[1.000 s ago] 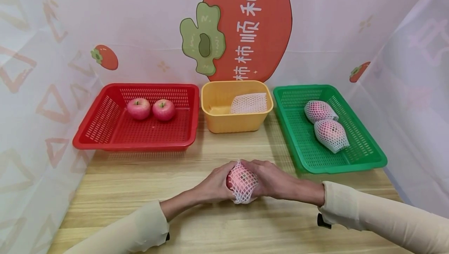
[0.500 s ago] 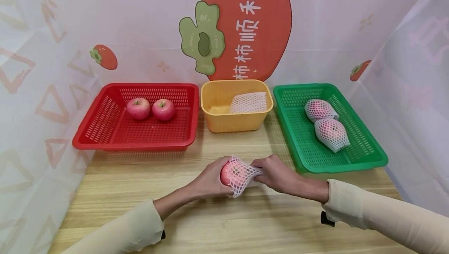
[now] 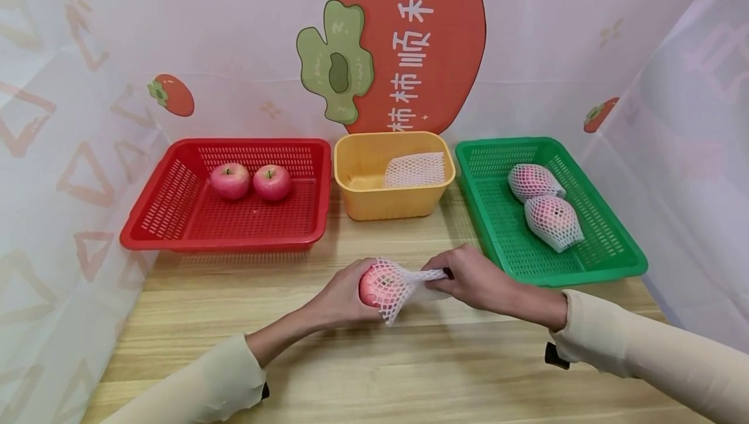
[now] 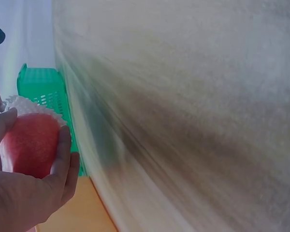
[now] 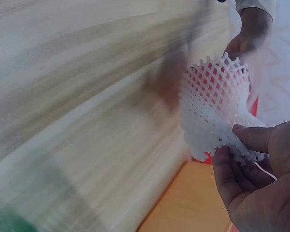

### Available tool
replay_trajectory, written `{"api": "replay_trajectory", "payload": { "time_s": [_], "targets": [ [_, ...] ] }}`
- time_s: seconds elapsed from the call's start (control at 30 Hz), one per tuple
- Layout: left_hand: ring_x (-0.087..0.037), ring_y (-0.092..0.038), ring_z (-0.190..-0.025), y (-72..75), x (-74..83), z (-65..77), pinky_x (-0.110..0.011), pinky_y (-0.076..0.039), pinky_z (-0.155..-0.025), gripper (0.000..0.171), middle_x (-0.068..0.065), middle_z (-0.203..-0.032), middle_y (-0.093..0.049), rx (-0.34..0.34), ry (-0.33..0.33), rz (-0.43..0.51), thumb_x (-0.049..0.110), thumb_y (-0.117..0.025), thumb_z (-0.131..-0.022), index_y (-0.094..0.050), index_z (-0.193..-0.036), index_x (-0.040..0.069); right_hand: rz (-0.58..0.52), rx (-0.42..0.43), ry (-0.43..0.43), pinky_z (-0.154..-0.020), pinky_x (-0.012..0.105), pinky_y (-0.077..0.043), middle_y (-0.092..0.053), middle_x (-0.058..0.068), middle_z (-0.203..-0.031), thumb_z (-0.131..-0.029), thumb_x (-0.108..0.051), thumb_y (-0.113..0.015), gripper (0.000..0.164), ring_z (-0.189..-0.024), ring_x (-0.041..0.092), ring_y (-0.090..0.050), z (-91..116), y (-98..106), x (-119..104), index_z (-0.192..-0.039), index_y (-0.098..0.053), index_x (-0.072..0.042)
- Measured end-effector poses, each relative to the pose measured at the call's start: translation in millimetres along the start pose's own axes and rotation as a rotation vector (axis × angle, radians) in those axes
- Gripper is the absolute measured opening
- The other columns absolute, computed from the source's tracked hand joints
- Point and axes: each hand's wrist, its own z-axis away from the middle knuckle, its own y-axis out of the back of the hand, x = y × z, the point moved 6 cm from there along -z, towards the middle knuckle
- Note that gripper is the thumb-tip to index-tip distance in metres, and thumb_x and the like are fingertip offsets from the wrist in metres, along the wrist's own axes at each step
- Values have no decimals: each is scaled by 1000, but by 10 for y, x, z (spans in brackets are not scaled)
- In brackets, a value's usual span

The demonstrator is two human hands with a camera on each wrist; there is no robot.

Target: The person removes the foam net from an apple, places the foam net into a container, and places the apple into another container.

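Just above the wooden table, my left hand [image 3: 339,297] grips a red apple [image 3: 370,287], its fingers and thumb curved round the side. A white foam net sleeve [image 3: 393,286] covers the apple's right part; its near edge flares out. My right hand [image 3: 476,281] pinches the sleeve's gathered far end, drawn out narrow to the right. The left wrist view shows the apple's bare red side [image 4: 33,145] cupped in the palm. In the right wrist view, thumb and fingers [image 5: 253,137] pinch the netting, and red skin shows through the mesh.
Behind the hands stand a red basket [image 3: 257,242] holding two bare apples [image 3: 272,183], and a yellow bin [image 3: 394,205] with foam netting [image 3: 415,170] inside. At the right, a green basket [image 3: 486,229] holds two net-wrapped apples [image 3: 552,221]. Printed cloth hangs around the table.
My right hand has moved from the apple's side out to the right, drawing the sleeve's end into a narrow twist. The left hand has shifted slightly left with the apple.
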Motion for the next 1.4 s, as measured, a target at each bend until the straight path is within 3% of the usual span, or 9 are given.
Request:
{"api": "replay_trajectory", "payload": {
  "time_s": [0.3, 0.53, 0.7, 1.1, 1.4],
  "targets": [
    [-27, -64, -114, 87, -13, -4, -43, -54, -101, 83, -12, -127, -68, 60, -28, -67, 22, -96, -69, -59, -140, 1, 46, 45, 20, -70, 24, -59, -80, -2, -96, -87, -7, -86, 14, -82, 5, -72, -28, 180, -98, -101, -83, -8],
    [-28, -63, -124, 128, -72, 34, -47, -52, -107, 85, -10, -136, -66, 71, 12, -21, 28, -98, -72, -58, -143, 3, 64, 59, 10, -65, 22, -56, -80, -2, -94, -88, -8, -86, 13, -74, 3, -65, -54, 383, -100, -101, -83, -8],
    [-24, -64, -121, 203, -65, 53, -43, -54, -105, 81, -6, -133, -67, 92, -3, -21, 27, -98, -72, -60, -140, 6, 60, 73, 4, -62, 23, -54, -77, -5, -88, -89, -9, -85, 10, -68, 3, -61, -116, 549, -117, -99, -82, -10],
    [-19, -64, -117, 458, 84, 108, -42, -55, -101, 81, 0, -128, -67, 119, -13, 9, 25, -98, -72, -58, -141, 11, 107, 138, -93, -63, 27, -55, -79, 7, -96, -90, -12, -86, 17, -73, 15, -65, -402, 997, -45, -104, -80, -3],
    [-19, -66, -115, 751, 197, 162, -46, -56, -98, 80, -1, -128, -67, 174, -8, -55, 29, -97, -74, -57, -142, 13, 131, 167, -105, -67, 32, -51, -76, 10, -93, -93, -14, -83, 14, -77, 21, -64, -660, 1273, 17, -102, -79, -4]
  ]
}}
